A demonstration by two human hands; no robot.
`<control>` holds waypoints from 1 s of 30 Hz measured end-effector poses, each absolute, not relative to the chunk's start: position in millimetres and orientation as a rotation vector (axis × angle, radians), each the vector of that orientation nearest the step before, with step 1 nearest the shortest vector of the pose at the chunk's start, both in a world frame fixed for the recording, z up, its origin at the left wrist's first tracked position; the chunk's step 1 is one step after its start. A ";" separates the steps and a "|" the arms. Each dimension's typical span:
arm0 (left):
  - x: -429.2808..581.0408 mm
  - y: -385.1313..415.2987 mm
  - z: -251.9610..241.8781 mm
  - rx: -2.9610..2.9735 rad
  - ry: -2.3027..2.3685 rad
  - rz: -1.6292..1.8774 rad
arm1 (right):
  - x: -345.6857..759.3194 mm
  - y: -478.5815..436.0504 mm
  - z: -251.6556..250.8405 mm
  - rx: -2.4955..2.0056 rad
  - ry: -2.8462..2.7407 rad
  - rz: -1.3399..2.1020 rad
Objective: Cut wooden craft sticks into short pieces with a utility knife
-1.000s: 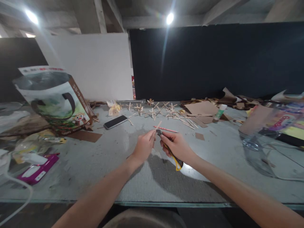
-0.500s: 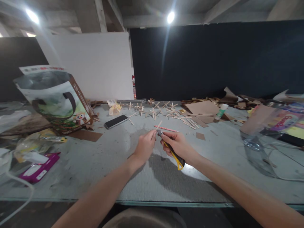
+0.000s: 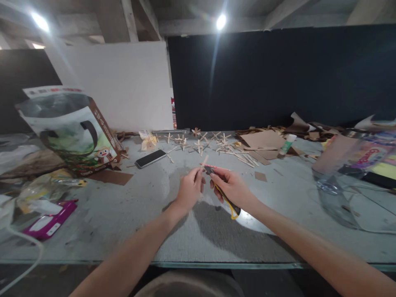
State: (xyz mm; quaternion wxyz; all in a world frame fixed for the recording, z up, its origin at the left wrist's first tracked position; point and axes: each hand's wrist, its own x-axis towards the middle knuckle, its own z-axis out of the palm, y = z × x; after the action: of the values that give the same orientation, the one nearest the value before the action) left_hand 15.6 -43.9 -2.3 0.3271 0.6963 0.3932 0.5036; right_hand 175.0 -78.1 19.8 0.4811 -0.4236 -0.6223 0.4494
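My left hand pinches a thin flat wooden stick, which points up and away from me. Wrapped around a black and yellow utility knife, my right hand has the tool's grey head close to the stick. Whether the blade touches the wood I cannot tell. Just beyond my fingers a red and white pencil lies on the grey table, partly hidden. Behind it are several star-shaped pieces made of crossed wooden sticks and loose sticks.
A phone lies left of the sticks. A large printed bag and a purple device stand at left. Cardboard pieces, a glue stick and a clear plastic container occupy the right.
The knife head has shifted slightly up, over the pencil. The stick in my left hand has moved slightly left, and that hand's fingers have parted a little from the knife.
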 end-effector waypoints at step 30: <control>21.7 -53.1 -0.4 1.716 0.784 1.282 | 177.9 -77.1 9.9 -1.034 -1.660 0.395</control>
State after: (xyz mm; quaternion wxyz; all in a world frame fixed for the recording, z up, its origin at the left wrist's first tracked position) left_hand 21.7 -53.1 -0.4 0.4170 0.6838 0.3124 0.5108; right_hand 177.9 -77.1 9.9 0.5423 -0.4352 -0.6992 0.1664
